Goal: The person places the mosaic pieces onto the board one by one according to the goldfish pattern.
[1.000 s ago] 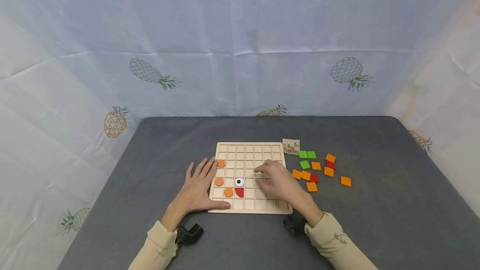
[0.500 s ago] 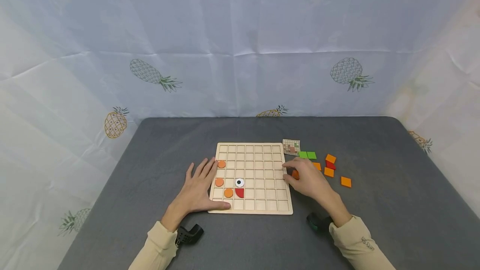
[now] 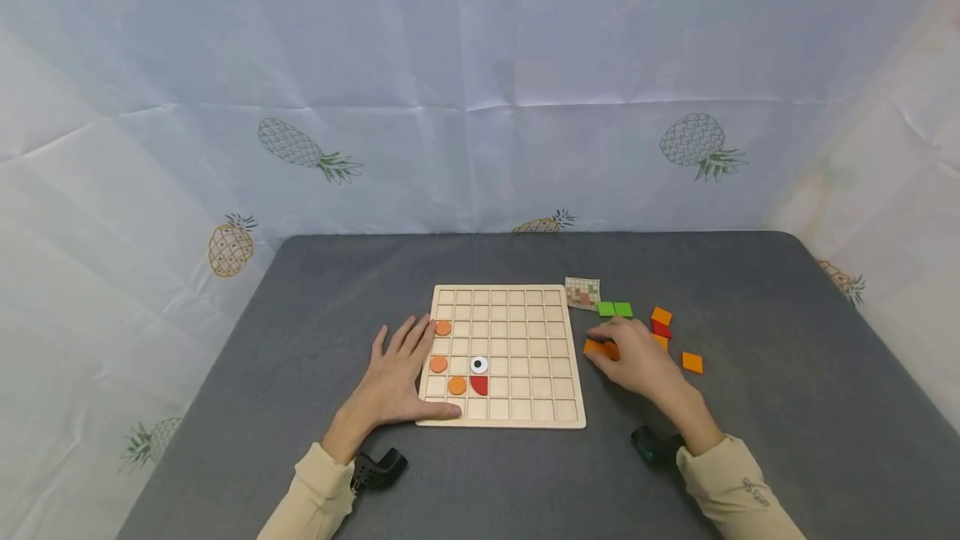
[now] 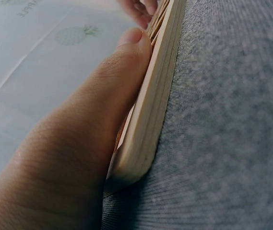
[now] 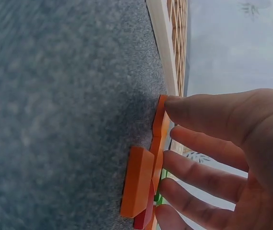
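Looking from the head view, your left hand [image 3: 393,382] is spread over the left edge of the gridded board [image 3: 517,307], which lies between your hands; your right hand [image 3: 637,361], thumb and fingers apart, arches above orange tiles [image 3: 612,352]. From the left wrist, your thumb overlaps the board's rim. From the right wrist, your thumb reaches one orange tile (contact is hard to judge).

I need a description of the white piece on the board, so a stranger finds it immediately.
On the gray table, find the pale wooden grid board that the left hand touches. In its near left part, a white disc sits directly beyond a rounded red piece. Only it has a black dot; the orange discs are plain.
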Motion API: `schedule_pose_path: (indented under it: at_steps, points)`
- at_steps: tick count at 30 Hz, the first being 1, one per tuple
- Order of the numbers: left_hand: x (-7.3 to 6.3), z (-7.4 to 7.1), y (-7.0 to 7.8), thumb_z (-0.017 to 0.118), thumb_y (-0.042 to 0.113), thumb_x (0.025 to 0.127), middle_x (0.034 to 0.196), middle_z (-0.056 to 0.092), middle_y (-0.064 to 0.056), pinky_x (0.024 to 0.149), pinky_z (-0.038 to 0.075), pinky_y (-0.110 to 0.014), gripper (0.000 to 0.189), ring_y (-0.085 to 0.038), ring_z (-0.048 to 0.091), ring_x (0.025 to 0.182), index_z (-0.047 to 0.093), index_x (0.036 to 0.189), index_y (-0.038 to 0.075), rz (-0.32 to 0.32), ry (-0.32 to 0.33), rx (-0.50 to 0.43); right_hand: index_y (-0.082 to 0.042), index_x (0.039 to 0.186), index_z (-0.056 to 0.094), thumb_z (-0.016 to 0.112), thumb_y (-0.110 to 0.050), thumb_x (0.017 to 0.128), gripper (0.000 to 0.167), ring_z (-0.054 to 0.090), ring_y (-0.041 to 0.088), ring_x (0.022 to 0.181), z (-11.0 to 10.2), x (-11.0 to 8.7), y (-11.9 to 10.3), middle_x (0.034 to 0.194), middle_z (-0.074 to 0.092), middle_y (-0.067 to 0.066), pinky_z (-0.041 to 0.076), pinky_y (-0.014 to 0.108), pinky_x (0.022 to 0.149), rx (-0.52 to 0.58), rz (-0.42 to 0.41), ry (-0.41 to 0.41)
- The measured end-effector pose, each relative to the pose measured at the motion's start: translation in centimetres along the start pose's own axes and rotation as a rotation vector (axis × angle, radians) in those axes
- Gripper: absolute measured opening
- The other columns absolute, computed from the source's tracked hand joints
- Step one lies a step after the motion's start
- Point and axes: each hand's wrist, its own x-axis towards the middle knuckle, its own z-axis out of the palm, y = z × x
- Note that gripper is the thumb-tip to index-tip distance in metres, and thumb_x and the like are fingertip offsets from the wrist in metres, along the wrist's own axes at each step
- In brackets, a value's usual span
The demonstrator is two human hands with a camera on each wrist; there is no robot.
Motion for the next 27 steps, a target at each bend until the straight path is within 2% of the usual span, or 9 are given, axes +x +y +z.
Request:
schedule_pose_path:
  at_steps: [8,16,27]
  points:
    - [-0.04,-0.25,0.21,0.036,0.107,0.062,0.171,0.022,-0.015,0.12,0.008,-0.075,0.143,-0.043,0.019,0.158,0.021,0.164,0.008,-0.008,-0.009,0.005,0.001,0.114,0.077,0.079,-0.014,0.088,0.03,0.062,0.034,0.098,0.07,-0.07,0.06,0.107,0.071,0.016,0.053,0.052,0.087,-0.05,0.02,-0.017]
    - [-0.01,-0.32,0.23,0.035,0.108,0.061,0.171,0.021,-0.015,0.12,0.008,-0.074,0.144,-0.042,0.019,0.158,0.021,0.164,0.008,-0.015,-0.013,0.006,-0.002,0.11,0.078,0.08,-0.014,0.088,0.026,0.061,0.032,0.095,0.33,0.01,-0.05,0.103,0.071,0.013,0.052,0.053,0.09,-0.086,0.019,-0.009]
    - [0.04,-0.25,0.2,0.037,0.108,0.061,0.171,0.022,-0.015,0.12,0.008,-0.074,0.144,-0.042,0.019,0.158,0.021,0.164,0.008,-0.017,-0.015,0.006,-0.003,0.11,0.077,0.079,-0.013,0.089,0.024,0.061,0.037,0.103,0.42,-0.17,-0.31,0.106,0.07,0.014,0.052,0.055,0.093,-0.097,0.038,-0.004]
